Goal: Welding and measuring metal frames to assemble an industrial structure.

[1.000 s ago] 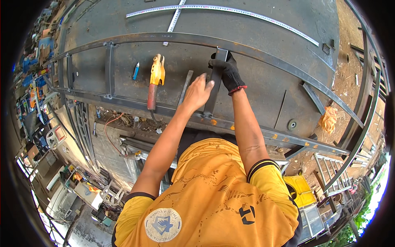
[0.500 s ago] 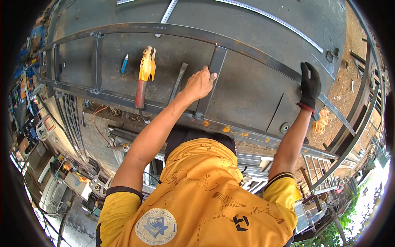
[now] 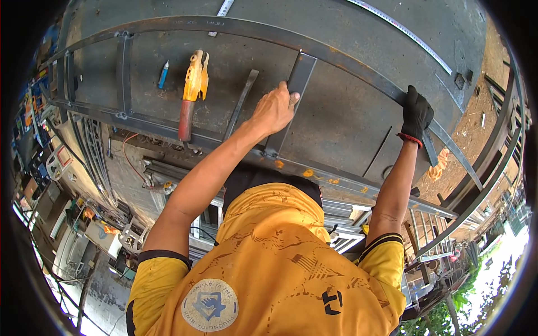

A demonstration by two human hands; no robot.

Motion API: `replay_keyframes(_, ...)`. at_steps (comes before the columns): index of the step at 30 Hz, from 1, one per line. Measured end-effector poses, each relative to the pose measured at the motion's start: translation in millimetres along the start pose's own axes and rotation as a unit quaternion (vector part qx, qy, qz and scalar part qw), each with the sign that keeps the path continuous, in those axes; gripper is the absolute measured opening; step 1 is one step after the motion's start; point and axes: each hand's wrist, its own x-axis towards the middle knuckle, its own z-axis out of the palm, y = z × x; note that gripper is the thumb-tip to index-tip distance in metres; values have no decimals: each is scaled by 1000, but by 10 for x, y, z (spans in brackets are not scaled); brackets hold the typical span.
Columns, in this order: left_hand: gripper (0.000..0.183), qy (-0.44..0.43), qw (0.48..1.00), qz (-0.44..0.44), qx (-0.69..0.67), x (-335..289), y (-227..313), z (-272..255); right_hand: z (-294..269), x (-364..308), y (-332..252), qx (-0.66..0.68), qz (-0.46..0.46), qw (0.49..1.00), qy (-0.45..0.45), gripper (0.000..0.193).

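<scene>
A long ladder-like steel frame [image 3: 358,65] lies across the dark metal tabletop in front of me. My bare left hand [image 3: 273,112] is closed on its middle crosspiece [image 3: 301,73], thumb up along the right edge. In a black knitted glove, my right hand [image 3: 418,111] closes over the far rail toward the frame's right end. A short dark bar [image 3: 430,148] sticks out below the glove; where it meets the rail is hidden. Left of my left hand lie a narrow metal bar [image 3: 242,103] and a yellow welding electrode holder [image 3: 193,87] with a red handle.
A blue marker [image 3: 163,75] lies left of the electrode holder. Beyond the frame rests a tape measure [image 3: 403,32], with a short rule-like strip [image 3: 223,12] farther left. Orange cloth or plastic [image 3: 439,165] sits by the right end. Steel tubes [image 3: 101,159] are stacked at the lower left.
My right hand has gone from raised, extended fingers to closed over the far rail. My left hand stays on the crosspiece. The whole view has shifted slightly.
</scene>
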Motion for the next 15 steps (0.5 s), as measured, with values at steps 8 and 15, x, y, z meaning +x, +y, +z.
replay_keyframes(8, 41, 2, 1000, 3, 28, -33, 72, -64, -21, 16, -36, 5, 9, 999, 35, 28)
replay_keyframes(15, 43, 5, 999, 10, 42, -44, 52, -76, -133, 35, -108, 73, 32, 997, 12, 37)
